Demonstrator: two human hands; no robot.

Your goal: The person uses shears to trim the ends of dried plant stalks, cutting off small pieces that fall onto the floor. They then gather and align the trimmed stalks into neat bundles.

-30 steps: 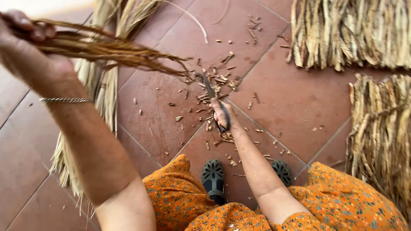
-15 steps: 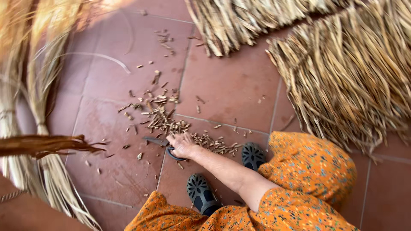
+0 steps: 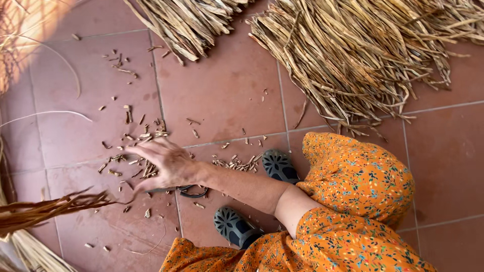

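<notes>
One hand (image 3: 164, 165) shows, the right one. It lies flat on the floor (image 3: 227, 90) with its fingers (image 3: 138, 150) spread out, so it grips nothing. It rests right on top of the scissors (image 3: 189, 191). Only the dark loop handles of the scissors peek out from under the wrist; the blades are hidden under the palm.

Lots of little cut bits (image 3: 143, 168) lie on the floor all around the scissors, and more bits sit just past the wrist, near the shoe (image 3: 279, 165). That shoe is just beside the scissors, and a second shoe (image 3: 233, 226) is below them, nearer the person. Both are dark with holes on top.

A bundle (image 3: 45, 210) of brown dry leaves pokes in from the left edge, with its tips close to the scissors. The left hand is out of view, so I cannot tell what it does.

Far above the scissors lie two big heaps of dry straw (image 3: 363, 55). The person wears orange cloth (image 3: 353, 201) with small flowers.
</notes>
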